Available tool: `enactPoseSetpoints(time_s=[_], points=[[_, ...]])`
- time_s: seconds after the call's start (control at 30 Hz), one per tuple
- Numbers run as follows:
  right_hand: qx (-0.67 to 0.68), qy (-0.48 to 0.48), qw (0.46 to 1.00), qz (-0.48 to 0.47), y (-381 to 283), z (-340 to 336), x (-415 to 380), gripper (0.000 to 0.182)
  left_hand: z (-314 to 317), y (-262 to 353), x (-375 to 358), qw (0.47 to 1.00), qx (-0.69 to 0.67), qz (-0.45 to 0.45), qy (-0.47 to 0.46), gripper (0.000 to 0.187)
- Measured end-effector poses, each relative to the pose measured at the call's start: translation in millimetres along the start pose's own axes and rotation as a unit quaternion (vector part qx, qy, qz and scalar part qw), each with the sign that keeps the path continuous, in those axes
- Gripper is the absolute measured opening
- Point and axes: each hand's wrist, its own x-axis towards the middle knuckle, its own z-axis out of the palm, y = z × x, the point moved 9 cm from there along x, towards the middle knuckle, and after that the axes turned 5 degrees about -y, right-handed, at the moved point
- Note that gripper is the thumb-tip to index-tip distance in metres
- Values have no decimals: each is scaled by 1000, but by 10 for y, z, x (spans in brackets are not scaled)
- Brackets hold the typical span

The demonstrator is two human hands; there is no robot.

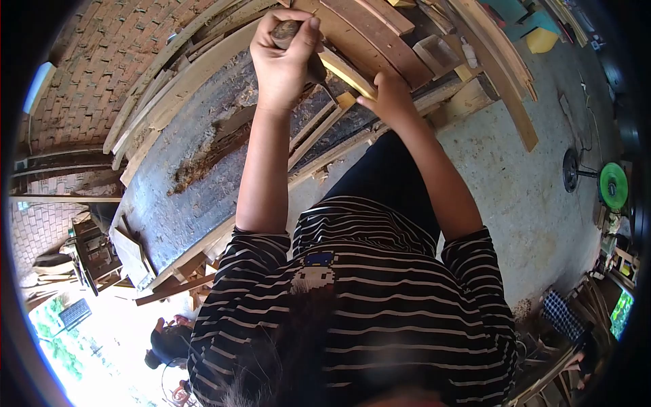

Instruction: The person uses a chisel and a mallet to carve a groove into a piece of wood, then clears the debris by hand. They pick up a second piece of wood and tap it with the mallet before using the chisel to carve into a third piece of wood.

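Observation:
Near the top centre, my left hand (279, 64) is closed around a brown rounded handle (286, 31). A dark piece with a thin shaft (328, 89) shows just below that hand; whether it joins the handle is unclear. My right hand (392, 102) is closed on the near end of a narrow strip with a bright yellow face (344, 73). The strip runs up and left towards my left hand. Beside my right hand's fingertips lies a small yellowish block (346, 101). Wide brown boards (380, 41) lie just beyond the strip.
A dark, shaving-strewn bench top (196, 197) stretches left, with long curved planks (196, 81) along its far side. More boards (502, 81) jut out at upper right. A green fan (613, 186) stands far right. Other people (169, 342) (582, 353) are at lower left and lower right.

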Motion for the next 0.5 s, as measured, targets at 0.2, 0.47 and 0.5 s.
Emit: enactPoseSetpoints(time_s=[0.2, 0.47, 0.5], points=[[-85, -49, 995, 32, 130, 315, 99, 52, -10, -30, 14, 1000, 2, -20, 0, 11], [239, -159, 949, 127, -64, -90, -38, 44, 81, -102, -27, 999, 6, -47, -7, 16], [203, -141, 965, 91, -222, -345, -37, 44, 108, -111, -26, 998, 7, -58, -14, 17]])
